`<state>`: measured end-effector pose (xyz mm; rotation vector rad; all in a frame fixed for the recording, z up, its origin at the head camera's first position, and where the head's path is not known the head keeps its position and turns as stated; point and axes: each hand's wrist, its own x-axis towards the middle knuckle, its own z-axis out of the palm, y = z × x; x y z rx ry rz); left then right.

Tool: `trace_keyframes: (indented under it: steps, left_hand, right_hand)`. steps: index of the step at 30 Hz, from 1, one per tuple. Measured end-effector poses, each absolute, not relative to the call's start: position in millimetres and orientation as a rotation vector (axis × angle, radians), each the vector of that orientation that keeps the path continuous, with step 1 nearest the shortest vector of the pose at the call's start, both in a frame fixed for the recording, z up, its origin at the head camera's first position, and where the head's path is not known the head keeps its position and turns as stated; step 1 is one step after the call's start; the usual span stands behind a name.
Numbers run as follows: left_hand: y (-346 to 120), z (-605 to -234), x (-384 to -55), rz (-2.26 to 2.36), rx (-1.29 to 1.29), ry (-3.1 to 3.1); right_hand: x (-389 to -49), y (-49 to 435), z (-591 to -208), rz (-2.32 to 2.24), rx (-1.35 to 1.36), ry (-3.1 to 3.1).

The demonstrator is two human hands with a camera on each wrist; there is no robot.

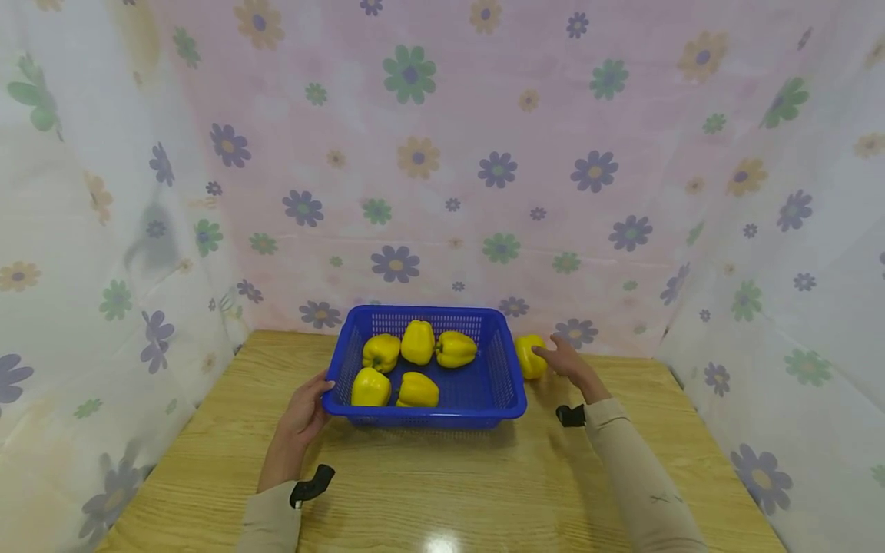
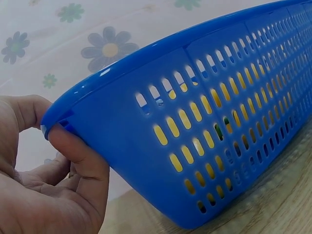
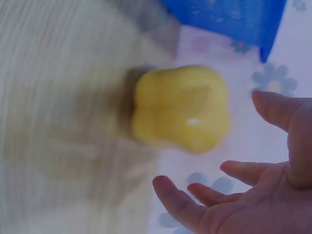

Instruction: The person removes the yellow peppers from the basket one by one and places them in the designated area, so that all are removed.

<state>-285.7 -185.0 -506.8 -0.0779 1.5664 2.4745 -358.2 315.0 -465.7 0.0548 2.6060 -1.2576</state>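
Tabletop; basket, long axis crosswise

Six yellow bell peppers in all: five inside one blue perforated basket, three in the far row and two in the near row, plus one to its right. One wood-grain table, two hands, two beige sleeves, two black wrist pieces.

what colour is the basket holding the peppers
The basket is blue, clearest in the left wrist view.
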Motion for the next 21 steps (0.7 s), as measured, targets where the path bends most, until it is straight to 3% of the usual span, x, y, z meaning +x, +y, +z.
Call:
trace_keyframes:
  steps: [21]
  left_hand:
    - [-183, -503, -288, 2.496, -0.057, 1.597]
  right_hand:
    - [-355, 237, -411, -1.137, -0.348, 2.962]
